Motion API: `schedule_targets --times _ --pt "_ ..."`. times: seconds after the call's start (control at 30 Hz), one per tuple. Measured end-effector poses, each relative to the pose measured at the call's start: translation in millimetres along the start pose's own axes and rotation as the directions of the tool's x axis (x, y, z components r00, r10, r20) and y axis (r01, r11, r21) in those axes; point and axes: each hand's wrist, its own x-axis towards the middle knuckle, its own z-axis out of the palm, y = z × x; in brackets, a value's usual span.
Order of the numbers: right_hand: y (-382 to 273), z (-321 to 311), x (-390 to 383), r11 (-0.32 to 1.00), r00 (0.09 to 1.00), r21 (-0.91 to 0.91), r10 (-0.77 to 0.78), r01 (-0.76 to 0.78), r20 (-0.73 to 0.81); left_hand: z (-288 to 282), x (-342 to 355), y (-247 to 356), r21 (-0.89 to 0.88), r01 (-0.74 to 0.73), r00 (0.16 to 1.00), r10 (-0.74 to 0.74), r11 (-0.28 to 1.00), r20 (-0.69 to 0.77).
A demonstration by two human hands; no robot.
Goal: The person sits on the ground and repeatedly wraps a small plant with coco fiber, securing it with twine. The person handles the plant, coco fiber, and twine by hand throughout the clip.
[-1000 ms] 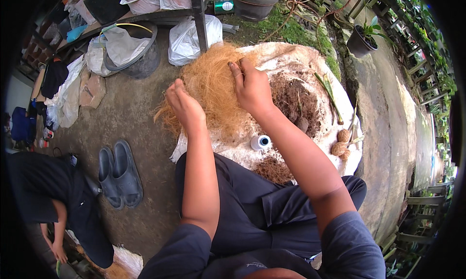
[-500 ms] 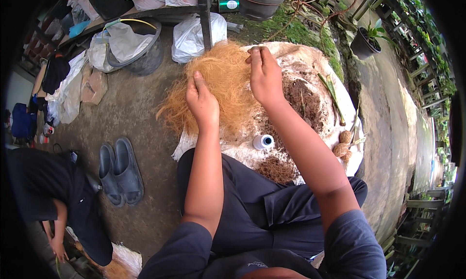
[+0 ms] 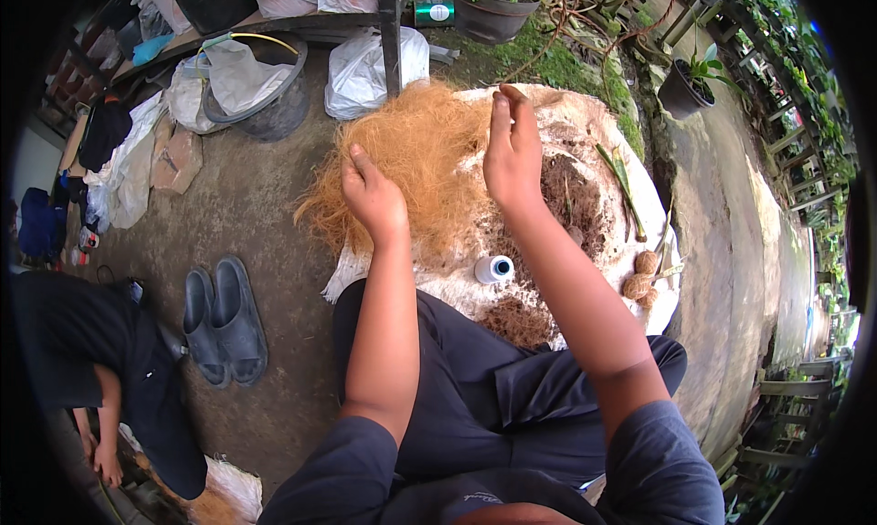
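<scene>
A loose heap of golden-brown coconut fibre (image 3: pixel 416 132) lies at the far left of a white sack (image 3: pixel 585 105). My left hand (image 3: pixel 376 198) is at the heap's near left side, thumb raised and apart; its other fingers are partly hidden. Just right of the fibre, my right hand (image 3: pixel 513 155) is raised with fingers stretched out and nothing in it. A white spool of thread (image 3: pixel 494 269) stands on the sack between my forearms. Dark soil (image 3: pixel 571 196) is spread beside my right forearm, and brown root-like fibre (image 3: pixel 516 320) lies near my legs.
Several brown fibre balls (image 3: pixel 639 274) and a cut green stalk (image 3: pixel 623 187) lie on the sack's right side. Slippers (image 3: pixel 224 320) rest on the floor at left, near another person (image 3: pixel 110 370). A white plastic bag (image 3: pixel 365 73) and black tub (image 3: pixel 265 96) stand beyond.
My hands have moved apart: the left slightly left and nearer me, the right to the right, away from the fibre. Its fingers are straighter now.
</scene>
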Motion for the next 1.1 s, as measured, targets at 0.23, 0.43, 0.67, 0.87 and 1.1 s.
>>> schedule_targets --times 0.23,0.43,0.67,0.87,1.1 --pt "-20 18 -45 0.957 0.938 0.197 0.142 -0.212 0.316 9 -22 22 0.135 -0.020 0.999 0.024 0.991 -0.026" --pt "-23 21 -41 0.958 0.914 0.030 0.262 -0.285 0.311 10 -19 1 0.178 -0.063 0.992 0.041 0.982 0.123" --pt "4 28 -42 0.997 0.966 -0.003 -0.071 0.074 0.248 5 -8 -2 0.135 0.021 0.928 -0.070 0.991 0.366" --pt "1 21 -47 0.998 0.923 -0.058 0.050 -0.031 0.380 10 -10 1 0.083 -0.059 0.989 0.046 0.995 0.142" --pt "5 24 -32 0.981 0.936 0.056 0.159 -0.185 0.314 9 -16 16 0.134 -0.078 0.931 0.024 0.988 0.365"
